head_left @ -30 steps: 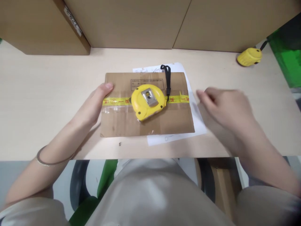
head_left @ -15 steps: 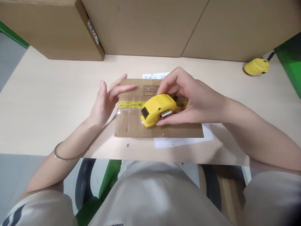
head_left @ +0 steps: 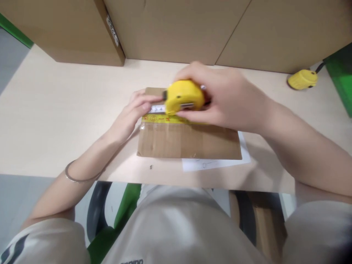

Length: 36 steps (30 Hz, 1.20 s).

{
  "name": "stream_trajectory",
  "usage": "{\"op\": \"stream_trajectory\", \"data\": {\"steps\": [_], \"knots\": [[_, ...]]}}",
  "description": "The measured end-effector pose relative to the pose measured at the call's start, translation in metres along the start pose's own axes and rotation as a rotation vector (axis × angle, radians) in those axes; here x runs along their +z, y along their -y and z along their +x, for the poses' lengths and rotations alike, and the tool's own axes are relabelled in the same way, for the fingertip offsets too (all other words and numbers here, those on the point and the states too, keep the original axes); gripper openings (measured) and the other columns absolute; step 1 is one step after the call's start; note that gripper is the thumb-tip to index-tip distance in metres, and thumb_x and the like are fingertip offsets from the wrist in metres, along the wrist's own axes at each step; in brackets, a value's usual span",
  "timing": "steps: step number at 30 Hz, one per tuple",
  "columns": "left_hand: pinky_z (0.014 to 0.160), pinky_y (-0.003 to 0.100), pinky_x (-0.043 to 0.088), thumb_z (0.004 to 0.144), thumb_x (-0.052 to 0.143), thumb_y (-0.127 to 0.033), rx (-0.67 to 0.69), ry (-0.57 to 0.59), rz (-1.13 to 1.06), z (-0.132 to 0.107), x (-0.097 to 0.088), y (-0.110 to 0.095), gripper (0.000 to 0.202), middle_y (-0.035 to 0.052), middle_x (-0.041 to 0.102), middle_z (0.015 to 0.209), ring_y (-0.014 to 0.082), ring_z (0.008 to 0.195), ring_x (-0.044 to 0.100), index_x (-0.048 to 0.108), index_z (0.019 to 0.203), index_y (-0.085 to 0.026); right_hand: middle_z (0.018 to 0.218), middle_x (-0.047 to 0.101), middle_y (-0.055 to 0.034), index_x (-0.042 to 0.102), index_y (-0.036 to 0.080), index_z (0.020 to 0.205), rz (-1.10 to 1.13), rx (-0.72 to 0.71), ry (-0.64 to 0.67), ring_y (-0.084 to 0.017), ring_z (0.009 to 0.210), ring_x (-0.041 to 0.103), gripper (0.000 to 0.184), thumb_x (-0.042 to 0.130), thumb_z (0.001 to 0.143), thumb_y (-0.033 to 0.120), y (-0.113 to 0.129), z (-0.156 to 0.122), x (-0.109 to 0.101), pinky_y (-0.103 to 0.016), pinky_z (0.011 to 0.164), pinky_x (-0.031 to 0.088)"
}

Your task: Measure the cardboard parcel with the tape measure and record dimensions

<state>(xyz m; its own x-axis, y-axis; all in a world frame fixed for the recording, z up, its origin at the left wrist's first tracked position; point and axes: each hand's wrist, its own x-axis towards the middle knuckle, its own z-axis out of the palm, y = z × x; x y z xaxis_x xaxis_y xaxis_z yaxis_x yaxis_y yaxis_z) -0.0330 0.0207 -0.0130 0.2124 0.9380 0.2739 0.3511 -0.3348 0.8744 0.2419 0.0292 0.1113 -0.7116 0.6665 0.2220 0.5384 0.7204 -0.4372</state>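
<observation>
At frame centre we note the right hand clasping the yellow plastic tape measure over the flat brown cardboard parcel, the left hand pinching its white blade end near the parcel's left edge, seemingly as anchor.

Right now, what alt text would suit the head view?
The right hand holds a yellow tape measure over a flat cardboard parcel on a pale desk, while the left hand pinches the end of its blade. A second tape measure lies far right, near large cardboard boxes.
</observation>
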Motion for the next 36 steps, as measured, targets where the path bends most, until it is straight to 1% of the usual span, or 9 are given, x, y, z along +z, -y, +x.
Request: {"op": "stream_trajectory", "data": {"steps": [6, 12, 16, 19, 23, 27, 31, 33, 36], "knots": [[0.136, 0.067, 0.011, 0.089, 0.069, -0.06, -0.144, 0.034, -0.12, 0.002, -0.005, -0.013, 0.042, 0.0069, 0.065, 0.136, 0.0386, 0.156, 0.034, 0.082, 0.117, -0.032, 0.119, 0.075, -0.002, 0.074, 0.032, 0.125, 0.106, 0.243, -0.257, -0.019, 0.096, 0.071, 0.048, 0.086, 0.079, 0.039, -0.055, -0.091, -0.042, -0.028, 0.074, 0.059], [0.132, 0.071, 0.02, 0.082, 0.078, -0.063, -0.175, -0.012, -0.195, 0.003, -0.004, -0.013, 0.049, 0.0096, 0.06, 0.134, 0.0424, 0.146, 0.041, 0.082, 0.114, -0.027, 0.125, 0.075, -0.0055, 0.074, 0.033, 0.126, 0.249, 0.342, -0.314, -0.021, 0.101, 0.074, 0.053, 0.09, 0.075, 0.037, -0.079, -0.133, -0.029, -0.031, 0.077, 0.063], [0.132, 0.067, 0.025, 0.087, 0.075, -0.059, -0.138, 0.008, -0.166, 0.003, -0.006, -0.012, 0.044, 0.0079, 0.061, 0.135, 0.0391, 0.145, 0.042, 0.08, 0.116, -0.027, 0.119, 0.076, -0.0039, 0.076, 0.03, 0.124, 0.191, 0.271, -0.312, -0.018, 0.095, 0.072, 0.052, 0.091, 0.074, 0.032, -0.064, -0.12, -0.035, -0.027, 0.068, 0.06], [0.13, 0.062, 0.031, 0.091, 0.071, -0.056, -0.107, 0.005, -0.125, 0.0, -0.006, -0.012, 0.04, 0.007, 0.063, 0.132, 0.0358, 0.142, 0.047, 0.079, 0.118, -0.028, 0.116, 0.076, -0.0021, 0.074, 0.027, 0.122, 0.097, 0.183, -0.26, -0.017, 0.091, 0.07, 0.042, 0.085, 0.081, 0.031, -0.041, -0.087, -0.04, -0.03, 0.069, 0.056], [0.122, 0.056, 0.044, 0.101, 0.052, -0.058, -0.055, -0.007, -0.264, 0.0, 0.004, -0.009, 0.043, 0.0057, 0.071, 0.126, 0.0315, 0.133, 0.059, 0.078, 0.115, -0.028, 0.123, 0.077, 0.0016, 0.072, 0.025, 0.125, -0.038, -0.051, -0.095, -0.021, 0.106, 0.071, 0.038, 0.072, 0.086, 0.022, -0.006, -0.022, -0.017, -0.035, 0.087, 0.051], [0.105, 0.053, 0.058, 0.105, 0.033, -0.06, -0.032, -0.088, -0.331, 0.004, 0.009, -0.008, 0.054, 0.0061, 0.077, 0.119, 0.03, 0.118, 0.069, 0.07, 0.122, -0.024, 0.133, 0.072, 0.0101, 0.067, 0.034, 0.134, -0.132, -0.206, 0.035, -0.018, 0.116, 0.066, 0.042, 0.057, 0.094, 0.026, 0.024, 0.03, 0.006, -0.031, 0.082, 0.046], [0.123, 0.056, 0.043, 0.106, 0.036, -0.058, 0.03, -0.184, -0.096, -0.018, -0.001, -0.049, 0.052, 0.0056, 0.071, 0.138, 0.0322, 0.137, 0.058, 0.069, 0.129, -0.025, 0.129, 0.07, 0.0066, 0.064, 0.026, 0.126, -0.023, -0.293, 0.105, -0.017, 0.112, 0.064, 0.037, 0.056, 0.089, 0.026, 0.025, 0.033, -0.01, -0.03, 0.083, 0.045], [0.13, 0.057, 0.033, 0.099, 0.06, -0.038, 0.105, -0.178, 0.108, -0.041, -0.002, -0.082, 0.04, 0.004, 0.064, 0.149, 0.0339, 0.145, 0.05, 0.069, 0.138, -0.029, 0.121, 0.072, 0.0024, 0.063, 0.025, 0.12, 0.073, -0.322, 0.11, -0.017, 0.107, 0.065, 0.033, 0.061, 0.087, 0.026, 0.015, 0.017, -0.024, -0.03, 0.088, 0.048], [0.119, 0.05, 0.053, 0.089, 0.059, -0.02, 0.377, 0.01, 0.448, -0.074, 0.011, -0.119, 0.074, 0.0093, 0.062, 0.147, 0.0298, 0.141, 0.056, 0.046, 0.161, -0.031, 0.115, 0.072, -0.0007, 0.063, 0.028, 0.125, 0.096, -0.273, 0.203, -0.022, 0.114, 0.065, 0.034, 0.064, 0.092, 0.033, 0.001, -0.019, -0.035, -0.036, 0.099, 0.052]]}}
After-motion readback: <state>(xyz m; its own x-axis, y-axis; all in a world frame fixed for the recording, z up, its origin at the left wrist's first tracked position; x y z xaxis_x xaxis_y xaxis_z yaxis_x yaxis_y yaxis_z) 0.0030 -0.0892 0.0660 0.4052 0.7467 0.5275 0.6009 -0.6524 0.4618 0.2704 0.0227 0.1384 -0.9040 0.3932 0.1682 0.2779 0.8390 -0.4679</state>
